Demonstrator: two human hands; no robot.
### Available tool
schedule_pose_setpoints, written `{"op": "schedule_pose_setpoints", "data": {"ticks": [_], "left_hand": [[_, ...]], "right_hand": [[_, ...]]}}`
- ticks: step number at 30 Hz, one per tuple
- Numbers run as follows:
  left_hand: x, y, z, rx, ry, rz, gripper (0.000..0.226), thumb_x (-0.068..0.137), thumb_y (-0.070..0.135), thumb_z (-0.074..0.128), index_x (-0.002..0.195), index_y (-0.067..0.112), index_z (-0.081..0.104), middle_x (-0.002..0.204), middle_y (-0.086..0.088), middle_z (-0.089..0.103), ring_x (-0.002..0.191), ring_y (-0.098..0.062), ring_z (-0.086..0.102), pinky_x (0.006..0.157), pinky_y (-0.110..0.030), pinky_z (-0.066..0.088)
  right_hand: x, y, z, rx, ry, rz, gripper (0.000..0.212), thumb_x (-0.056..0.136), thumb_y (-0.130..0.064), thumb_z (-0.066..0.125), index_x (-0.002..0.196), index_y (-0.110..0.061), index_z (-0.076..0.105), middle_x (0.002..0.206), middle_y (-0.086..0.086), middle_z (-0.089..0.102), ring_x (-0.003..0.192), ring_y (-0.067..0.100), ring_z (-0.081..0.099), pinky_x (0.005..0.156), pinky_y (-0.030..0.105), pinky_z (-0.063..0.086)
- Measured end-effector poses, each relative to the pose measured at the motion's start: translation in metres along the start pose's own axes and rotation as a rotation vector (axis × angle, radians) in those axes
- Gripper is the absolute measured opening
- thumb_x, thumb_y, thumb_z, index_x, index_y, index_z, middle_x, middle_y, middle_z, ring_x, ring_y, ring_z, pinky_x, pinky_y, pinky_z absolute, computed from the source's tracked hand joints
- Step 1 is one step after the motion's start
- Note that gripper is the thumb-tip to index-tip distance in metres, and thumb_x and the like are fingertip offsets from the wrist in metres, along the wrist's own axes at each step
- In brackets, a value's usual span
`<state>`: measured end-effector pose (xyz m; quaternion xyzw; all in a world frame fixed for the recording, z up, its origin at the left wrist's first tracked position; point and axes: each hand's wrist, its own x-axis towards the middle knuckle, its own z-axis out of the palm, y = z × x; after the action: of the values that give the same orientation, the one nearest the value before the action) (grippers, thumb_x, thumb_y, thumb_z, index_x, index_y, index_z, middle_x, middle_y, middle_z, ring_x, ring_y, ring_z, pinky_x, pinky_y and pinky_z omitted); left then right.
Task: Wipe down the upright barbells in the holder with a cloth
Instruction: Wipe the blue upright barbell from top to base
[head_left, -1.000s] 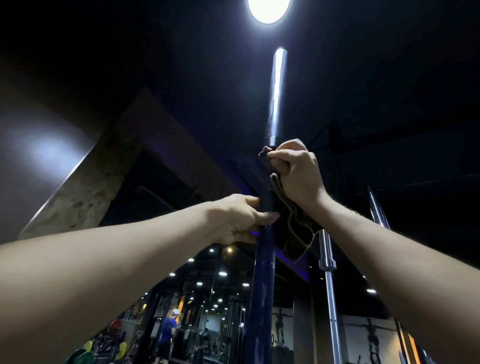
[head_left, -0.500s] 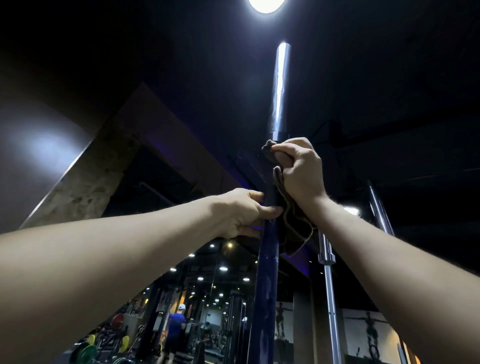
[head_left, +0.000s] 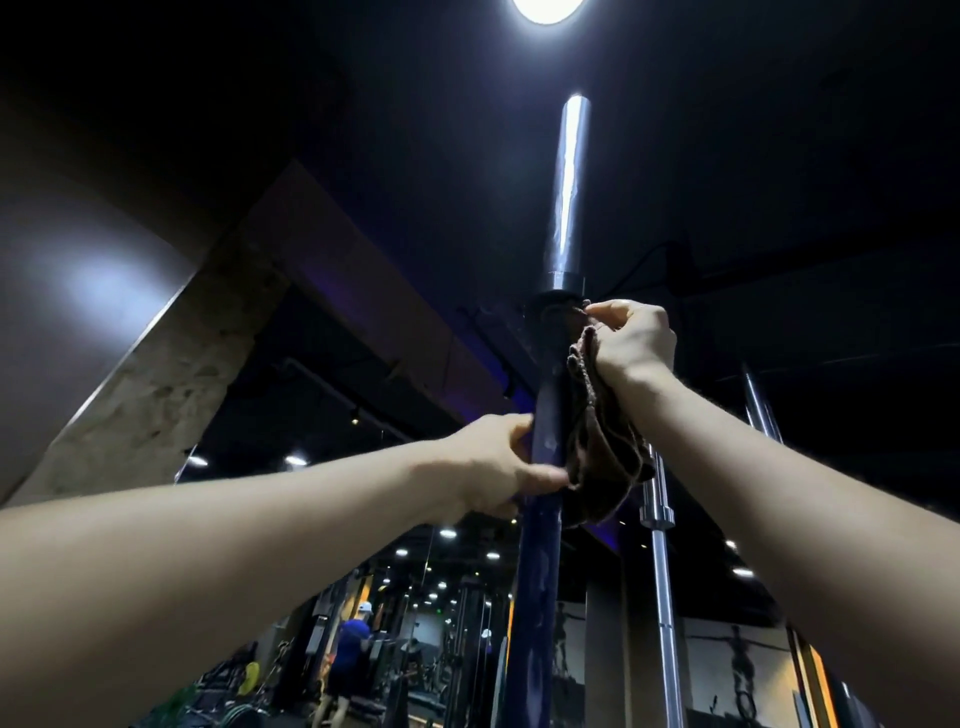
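Right hand: your right hand (head_left: 631, 340) grips the brown cloth (head_left: 597, 457) against the blue barbell (head_left: 540, 545), just under the collar below its chrome sleeve (head_left: 566, 187).
Left hand: your left hand (head_left: 498, 462) curls round the same shaft lower down, steadying it, thumb touching the cloth's hanging fold.
Progress: judging by your grip, the wipe sits near the top of the blue shaft; the sleeve above looks untouched by the cloth. At least two more upright bars (head_left: 662, 597) stand just right, apparently not yet wiped.
Holder: out of frame below, so you cannot tell how many bars it holds.
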<state>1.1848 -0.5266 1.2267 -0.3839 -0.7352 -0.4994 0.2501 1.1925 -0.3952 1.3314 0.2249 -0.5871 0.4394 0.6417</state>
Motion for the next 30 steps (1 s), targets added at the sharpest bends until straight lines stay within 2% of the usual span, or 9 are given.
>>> {"op": "schedule_pose_setpoints", "data": {"ticks": [5,9,11,13,15,19,21,25,30], "left_hand": [[-0.014,-0.010,0.004,-0.116,-0.067,-0.054,0.048,0.086,-0.001,0.063,0.130,0.017,0.051,0.099,-0.012,0.062,0.088,-0.024,0.064,0.074,-0.038,0.059],[-0.013,-0.009,0.003,-0.151,-0.068,-0.076,0.044,0.085,-0.002,0.064,0.126,0.011,0.053,0.106,-0.017,0.065,0.088,-0.025,0.067,0.075,-0.041,0.059],[-0.016,-0.008,0.004,-0.194,-0.071,-0.078,0.039,0.086,-0.003,0.063,0.121,0.010,0.056,0.096,-0.011,0.064,0.080,-0.019,0.065,0.070,-0.036,0.059],[-0.017,-0.010,0.006,-0.209,-0.064,-0.071,0.038,0.085,-0.003,0.063,0.118,0.016,0.057,0.088,-0.007,0.063,0.079,-0.018,0.063,0.077,-0.041,0.058],[-0.016,-0.012,0.008,-0.218,-0.047,-0.065,0.045,0.085,-0.001,0.065,0.124,0.019,0.054,0.087,-0.006,0.061,0.083,-0.021,0.063,0.084,-0.046,0.056],[-0.011,-0.019,0.008,-0.221,-0.042,-0.063,0.062,0.084,0.003,0.068,0.138,0.020,0.046,0.087,-0.005,0.063,0.081,-0.020,0.066,0.077,-0.040,0.059],[-0.010,-0.022,0.008,-0.245,-0.058,-0.062,0.054,0.084,0.003,0.067,0.133,0.019,0.051,0.086,-0.004,0.064,0.080,-0.019,0.066,0.075,-0.039,0.059],[-0.009,-0.026,0.008,-0.242,-0.083,-0.059,0.014,0.086,0.002,0.064,0.095,0.013,0.063,0.078,-0.001,0.064,0.078,-0.017,0.064,0.083,-0.044,0.057],[-0.006,-0.033,0.012,-0.232,-0.080,-0.068,0.012,0.087,0.005,0.064,0.079,0.013,0.062,0.071,0.000,0.063,0.069,-0.015,0.063,0.075,-0.035,0.058]], "right_hand": [[-0.025,0.006,-0.003,-0.156,-0.075,-0.280,0.022,0.093,-0.015,0.059,0.111,-0.009,0.069,0.115,0.006,0.064,0.106,0.019,0.060,0.085,0.009,0.034],[-0.058,0.019,-0.004,-0.362,-0.238,-0.683,0.020,0.091,-0.014,0.060,0.105,-0.013,0.074,0.113,-0.002,0.060,0.099,0.019,0.044,0.086,0.020,0.032],[-0.062,0.022,-0.005,-0.432,-0.276,-0.718,0.021,0.093,-0.018,0.057,0.107,-0.015,0.073,0.114,-0.003,0.060,0.104,0.025,0.040,0.086,0.025,0.035],[-0.053,0.020,-0.007,-0.455,-0.269,-0.767,0.025,0.092,-0.024,0.053,0.104,-0.015,0.073,0.111,-0.001,0.061,0.104,0.030,0.043,0.084,0.035,0.044],[-0.033,0.015,-0.004,-0.489,-0.237,-0.790,0.029,0.091,-0.029,0.049,0.102,-0.016,0.072,0.112,-0.001,0.061,0.104,0.033,0.043,0.085,0.038,0.045],[-0.001,0.008,0.007,-0.627,-0.222,-0.755,0.024,0.089,-0.027,0.057,0.108,-0.017,0.069,0.121,-0.002,0.056,0.114,0.033,0.036,0.093,0.045,0.041],[-0.009,0.012,0.008,-0.601,-0.215,-0.762,0.033,0.087,-0.035,0.050,0.105,-0.016,0.070,0.119,-0.001,0.057,0.112,0.033,0.037,0.093,0.045,0.041],[-0.054,0.030,0.008,-0.612,-0.235,-0.945,0.042,0.091,-0.042,0.037,0.090,-0.019,0.072,0.109,-0.007,0.063,0.109,0.022,0.034,0.088,0.041,0.038],[-0.027,0.032,0.008,-0.765,-0.329,-1.071,0.028,0.087,-0.035,0.047,0.083,-0.020,0.070,0.097,-0.004,0.063,0.099,0.029,0.047,0.076,0.046,0.049]]}}
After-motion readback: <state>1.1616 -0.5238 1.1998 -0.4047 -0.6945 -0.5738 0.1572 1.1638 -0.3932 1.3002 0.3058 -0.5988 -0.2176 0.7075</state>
